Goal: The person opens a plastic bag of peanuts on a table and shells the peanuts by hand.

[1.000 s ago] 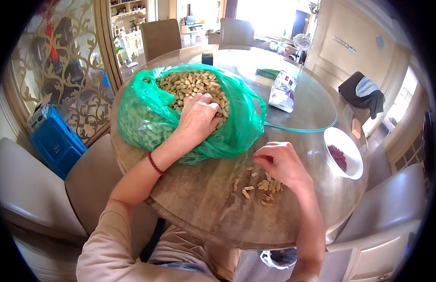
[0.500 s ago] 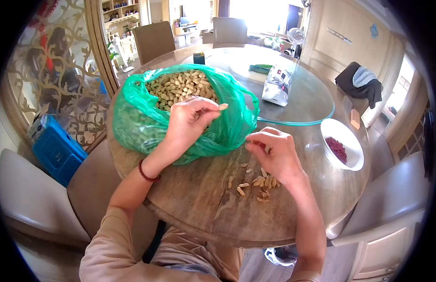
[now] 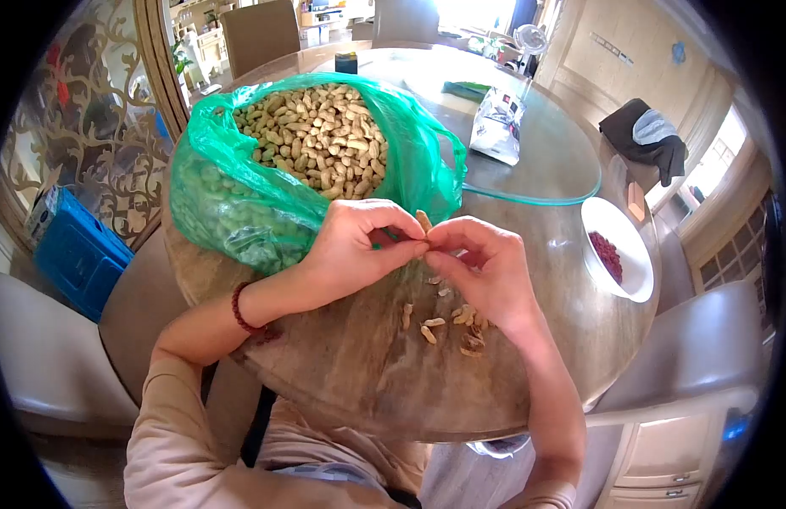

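Between my two hands, in front of the green bag, is a peanut in its shell. My left hand pinches it from the left, thumb against forefinger. From the other side my right hand closes its fingertips on the same peanut. A green plastic bag, its mouth wide open, stands behind my hands and holds a heap of unshelled peanuts. Below my right hand, broken peanut shells lie on the table in a small pile, with several loose pieces around it.
At the right edge of the round table sits a white bowl with dark red shelled peanuts. A silver packet rests on the glass turntable. Behind the bag is a dark jar.
My left hand has carried the peanut from over the bag to my right hand, and both now grip it. The whole view has shifted slightly, with the table higher in it.
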Action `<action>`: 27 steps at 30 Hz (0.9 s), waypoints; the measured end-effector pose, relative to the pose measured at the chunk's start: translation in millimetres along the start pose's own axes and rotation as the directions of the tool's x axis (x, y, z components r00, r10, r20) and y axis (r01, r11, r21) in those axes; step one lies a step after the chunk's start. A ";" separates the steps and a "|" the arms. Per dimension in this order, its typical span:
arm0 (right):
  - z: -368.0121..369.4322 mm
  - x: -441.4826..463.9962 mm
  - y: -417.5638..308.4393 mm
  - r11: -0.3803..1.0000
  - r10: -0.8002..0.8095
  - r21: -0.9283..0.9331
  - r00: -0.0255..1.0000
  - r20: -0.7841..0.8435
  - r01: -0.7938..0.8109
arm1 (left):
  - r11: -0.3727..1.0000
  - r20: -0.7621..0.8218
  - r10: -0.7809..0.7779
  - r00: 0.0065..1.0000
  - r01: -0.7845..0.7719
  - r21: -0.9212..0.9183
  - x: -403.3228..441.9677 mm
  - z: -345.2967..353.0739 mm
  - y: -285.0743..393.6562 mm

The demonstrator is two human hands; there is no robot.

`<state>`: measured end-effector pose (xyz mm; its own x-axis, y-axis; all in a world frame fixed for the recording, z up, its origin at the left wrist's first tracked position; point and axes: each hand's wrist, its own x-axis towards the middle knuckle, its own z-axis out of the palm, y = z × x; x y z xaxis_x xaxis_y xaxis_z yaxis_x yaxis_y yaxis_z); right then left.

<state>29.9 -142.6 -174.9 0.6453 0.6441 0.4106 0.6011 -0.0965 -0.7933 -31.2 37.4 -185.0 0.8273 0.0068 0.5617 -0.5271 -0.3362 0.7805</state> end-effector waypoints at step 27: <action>18.1 -11.3 -21.3 0.965 0.051 0.259 0.997 -0.065 -0.032 | 0.995 -0.018 0.102 0.995 -0.102 0.000 -15.7 -11.8 23.1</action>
<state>1.3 -134.1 -170.7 0.7043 0.5879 0.3980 0.4370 0.0829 -0.8956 -58.7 40.7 -172.5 0.7659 -0.0108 0.6428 -0.6085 -0.3348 0.7194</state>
